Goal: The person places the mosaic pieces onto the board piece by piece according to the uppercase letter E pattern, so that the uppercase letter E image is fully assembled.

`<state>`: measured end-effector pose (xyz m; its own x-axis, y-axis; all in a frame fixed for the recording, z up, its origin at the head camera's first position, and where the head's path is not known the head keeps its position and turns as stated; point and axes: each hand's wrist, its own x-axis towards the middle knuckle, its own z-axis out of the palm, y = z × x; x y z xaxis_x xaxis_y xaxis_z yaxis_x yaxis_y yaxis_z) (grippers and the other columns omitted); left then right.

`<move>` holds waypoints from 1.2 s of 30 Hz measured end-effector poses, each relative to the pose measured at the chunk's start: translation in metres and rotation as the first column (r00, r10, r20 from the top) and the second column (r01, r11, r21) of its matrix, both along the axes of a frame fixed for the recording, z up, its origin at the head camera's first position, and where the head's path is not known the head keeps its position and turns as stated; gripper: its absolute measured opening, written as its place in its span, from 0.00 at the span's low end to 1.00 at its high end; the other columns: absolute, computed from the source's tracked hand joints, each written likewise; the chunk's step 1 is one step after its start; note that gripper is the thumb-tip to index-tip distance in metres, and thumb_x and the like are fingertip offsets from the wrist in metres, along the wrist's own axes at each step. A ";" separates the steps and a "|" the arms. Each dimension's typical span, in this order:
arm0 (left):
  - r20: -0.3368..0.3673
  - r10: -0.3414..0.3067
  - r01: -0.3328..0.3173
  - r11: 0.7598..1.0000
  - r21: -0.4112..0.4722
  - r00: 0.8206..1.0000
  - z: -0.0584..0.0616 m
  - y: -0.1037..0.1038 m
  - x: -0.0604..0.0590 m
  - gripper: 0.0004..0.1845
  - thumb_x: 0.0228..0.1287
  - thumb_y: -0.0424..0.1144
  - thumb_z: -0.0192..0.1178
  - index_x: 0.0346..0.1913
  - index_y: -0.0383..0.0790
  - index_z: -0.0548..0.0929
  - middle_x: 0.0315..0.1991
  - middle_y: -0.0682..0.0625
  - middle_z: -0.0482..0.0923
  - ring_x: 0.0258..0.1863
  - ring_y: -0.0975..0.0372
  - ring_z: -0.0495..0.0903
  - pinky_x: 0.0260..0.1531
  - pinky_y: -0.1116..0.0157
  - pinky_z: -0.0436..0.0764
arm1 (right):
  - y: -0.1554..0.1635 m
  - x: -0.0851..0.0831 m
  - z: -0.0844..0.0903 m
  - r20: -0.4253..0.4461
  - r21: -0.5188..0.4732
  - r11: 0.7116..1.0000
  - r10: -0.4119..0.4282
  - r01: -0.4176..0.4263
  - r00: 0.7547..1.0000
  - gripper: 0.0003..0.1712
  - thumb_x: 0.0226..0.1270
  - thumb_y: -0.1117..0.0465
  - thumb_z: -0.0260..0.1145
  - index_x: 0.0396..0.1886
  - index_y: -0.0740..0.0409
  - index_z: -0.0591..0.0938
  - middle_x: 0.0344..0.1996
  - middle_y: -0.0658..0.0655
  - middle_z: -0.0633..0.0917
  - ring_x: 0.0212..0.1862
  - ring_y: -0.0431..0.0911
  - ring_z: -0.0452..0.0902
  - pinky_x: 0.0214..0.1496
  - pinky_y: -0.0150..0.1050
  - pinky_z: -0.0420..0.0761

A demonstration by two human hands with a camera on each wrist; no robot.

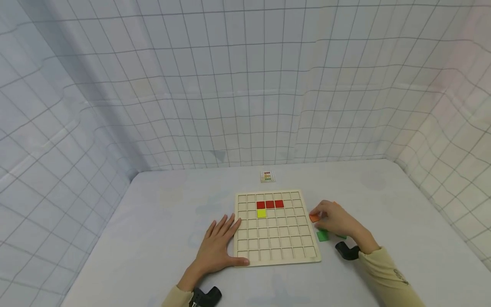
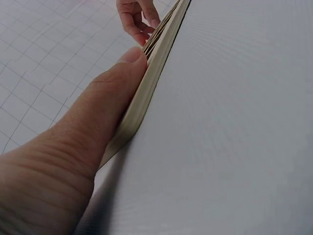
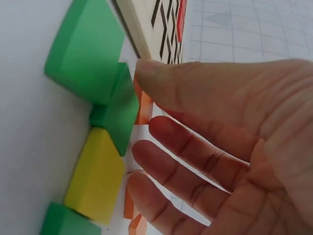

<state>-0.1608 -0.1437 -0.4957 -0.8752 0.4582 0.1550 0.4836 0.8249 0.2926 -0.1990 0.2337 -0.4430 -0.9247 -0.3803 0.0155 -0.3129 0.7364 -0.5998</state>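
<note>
Nearest the head camera, two pale long sleeves frame the work, each wrist carrying a black camera mount. Just beyond them the left hand lies flat on the table, fingers straight and spread, its thumb pressed against the left edge of the wooden board; the left wrist view shows that thumb touching the board's thin, pale edge. It holds nothing and seems only to steady the board.

Off the board's right side, the right hand hovers over a loose cluster of tiles. An orange tile shows at its fingertips, apparently pinched between thumb and finger, though the right wrist view, with its fingers only gently curled, does not make the grip certain. A green tile lies on the table just below the hand, near the board's edge; the right wrist view shows more green ones and a yellow one packed side by side, thick, matte, with soft bevelled edges like foam or painted wood.

The step in hand looks like picking a tile from the pile; the next move would call for carrying it left over the rim and seating it squarely in one shallow cell.

The board is light plywood, cut into a grid of square recesses. Three red tiles sit in a row near its far edge, with a yellow tile directly below the leftmost. Farther off, a small printed card lies on the table, before a gridded cloth backdrop.
</note>
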 end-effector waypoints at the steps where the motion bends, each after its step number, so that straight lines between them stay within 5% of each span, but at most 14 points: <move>1: 0.002 -0.001 0.001 1.000 -0.002 1.000 0.000 0.000 0.000 0.62 0.38 0.82 0.53 0.75 0.49 0.54 0.74 0.50 0.47 0.73 0.55 0.42 0.69 0.53 0.37 | 0.000 0.000 -0.001 -0.002 0.001 1.000 -0.013 0.014 1.000 0.16 0.54 0.67 0.72 0.45 0.63 0.84 0.36 0.50 0.79 0.35 0.43 0.70 0.34 0.37 0.72; 17: 0.019 -0.002 0.002 1.000 -0.006 1.000 0.003 0.001 0.000 0.62 0.39 0.81 0.55 0.75 0.49 0.54 0.75 0.49 0.47 0.73 0.55 0.41 0.69 0.52 0.38 | 0.001 -0.004 -0.010 -0.047 0.038 0.994 -0.099 0.101 0.994 0.07 0.55 0.66 0.71 0.34 0.60 0.82 0.27 0.50 0.76 0.30 0.44 0.68 0.31 0.39 0.71; 36: 0.013 -0.003 0.003 1.000 0.007 1.000 0.002 0.000 0.000 0.62 0.38 0.81 0.54 0.75 0.49 0.54 0.74 0.50 0.47 0.73 0.55 0.42 0.69 0.52 0.37 | 0.001 -0.002 -0.009 -0.098 -0.074 0.994 -0.091 0.084 0.991 0.08 0.57 0.68 0.70 0.31 0.55 0.78 0.24 0.46 0.77 0.27 0.41 0.69 0.28 0.34 0.72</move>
<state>-0.1604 -0.1435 -0.4935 -0.8760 0.4595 0.1465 0.4819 0.8215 0.3049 -0.2009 0.2344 -0.4516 -0.9469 -0.2926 0.1336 -0.3103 0.7215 -0.6190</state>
